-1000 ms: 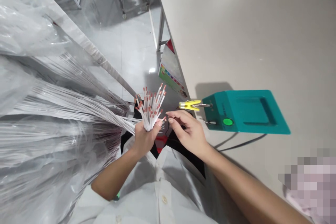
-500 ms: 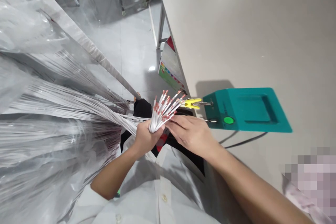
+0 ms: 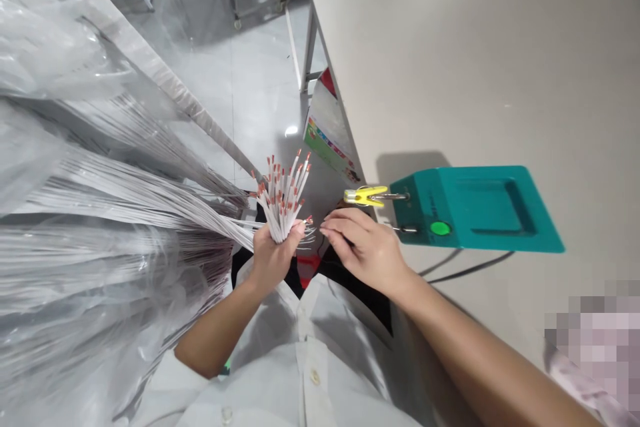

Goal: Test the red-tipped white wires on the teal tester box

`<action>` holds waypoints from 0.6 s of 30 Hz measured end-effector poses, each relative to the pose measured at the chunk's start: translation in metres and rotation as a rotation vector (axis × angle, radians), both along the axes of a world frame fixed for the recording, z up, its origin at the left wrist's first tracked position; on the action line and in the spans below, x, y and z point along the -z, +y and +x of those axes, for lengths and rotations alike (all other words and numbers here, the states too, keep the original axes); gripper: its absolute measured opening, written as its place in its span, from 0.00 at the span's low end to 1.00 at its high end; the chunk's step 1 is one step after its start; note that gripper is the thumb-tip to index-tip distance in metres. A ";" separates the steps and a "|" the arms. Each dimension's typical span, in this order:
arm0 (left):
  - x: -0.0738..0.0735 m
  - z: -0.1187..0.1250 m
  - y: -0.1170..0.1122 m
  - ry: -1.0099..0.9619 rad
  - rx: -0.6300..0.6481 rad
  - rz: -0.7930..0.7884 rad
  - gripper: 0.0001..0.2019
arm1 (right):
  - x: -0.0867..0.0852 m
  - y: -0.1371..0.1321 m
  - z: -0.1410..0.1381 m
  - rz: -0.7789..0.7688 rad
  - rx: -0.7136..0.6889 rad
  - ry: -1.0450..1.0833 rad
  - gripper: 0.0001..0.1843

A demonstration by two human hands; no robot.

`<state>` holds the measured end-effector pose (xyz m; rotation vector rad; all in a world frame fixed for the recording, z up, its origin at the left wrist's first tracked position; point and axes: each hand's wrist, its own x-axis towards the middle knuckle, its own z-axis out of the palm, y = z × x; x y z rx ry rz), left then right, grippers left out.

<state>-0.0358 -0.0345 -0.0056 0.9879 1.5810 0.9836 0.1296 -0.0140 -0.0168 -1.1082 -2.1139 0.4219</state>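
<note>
A: Why does the left hand (image 3: pixel 273 259) clench the white wires (image 3: pixel 281 228) just below their coppery tips (image 3: pixel 283 203)?
B: Presumably so the tips fan free above it; the right hand (image 3: pixel 367 247) curls just beside, any grip indiscernible.

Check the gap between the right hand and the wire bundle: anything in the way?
Nothing bulky visible. A few loose wire ends stick out past the thumb of the left hand, whose grip holds the wire bundle, into the gap toward the right hand. The yellow clip shows above the right hand, off that line.
</note>
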 end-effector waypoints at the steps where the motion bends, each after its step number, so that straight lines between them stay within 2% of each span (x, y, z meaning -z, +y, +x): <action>1: 0.000 0.000 -0.001 0.004 0.006 -0.009 0.12 | -0.002 0.000 -0.001 -0.054 0.027 0.092 0.08; 4: 0.000 0.003 -0.002 0.004 0.012 -0.024 0.12 | -0.007 0.000 -0.004 -0.187 0.079 0.284 0.08; 7: 0.003 0.005 -0.004 -0.047 0.044 -0.021 0.12 | -0.009 0.000 -0.008 -0.305 0.083 0.385 0.09; 14: 0.012 -0.002 -0.005 -0.188 0.165 0.024 0.12 | -0.004 0.003 -0.010 -0.796 -0.093 0.637 0.08; 18: 0.009 -0.006 -0.003 -0.267 0.195 0.031 0.11 | -0.003 0.002 -0.015 -0.885 -0.051 0.771 0.08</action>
